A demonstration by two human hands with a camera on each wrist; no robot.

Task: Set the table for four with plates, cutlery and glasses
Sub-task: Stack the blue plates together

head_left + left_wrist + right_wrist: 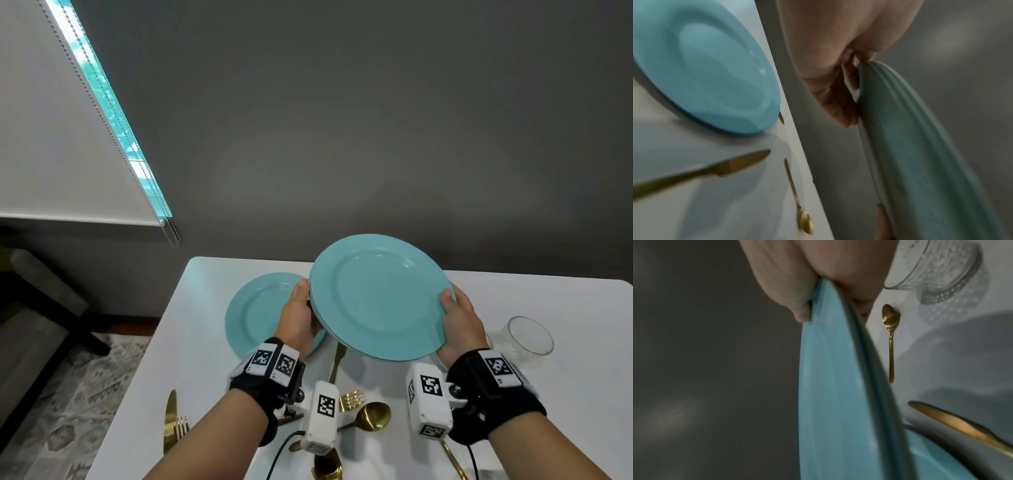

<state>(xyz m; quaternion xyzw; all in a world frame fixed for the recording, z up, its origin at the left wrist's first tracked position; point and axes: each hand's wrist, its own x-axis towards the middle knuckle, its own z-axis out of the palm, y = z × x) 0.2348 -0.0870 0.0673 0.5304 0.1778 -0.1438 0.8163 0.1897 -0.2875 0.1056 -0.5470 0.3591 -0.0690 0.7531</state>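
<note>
A stack of turquoise plates (380, 294) hangs tilted above the white table (565, 301). My left hand (301, 311) grips its left rim, thumb on top, fingers underneath; the left wrist view shows the stacked rims (910, 129). My right hand (459, 318) grips the right rim (834, 369) the same way. One more turquoise plate (255, 313) lies flat on the table at the left, partly behind my left hand. Gold cutlery lies near the front: a knife (169, 421), forks (351, 399), a spoon (371, 414). A clear glass (530, 335) stands at the right.
The table's far edge meets a dark grey wall (376, 137). A window blind (51, 137) with bead chains hangs at the left. Beyond the table's left edge are a dark chair (41, 308) and a patterned rug (68, 411). Cables run from the wrist cameras.
</note>
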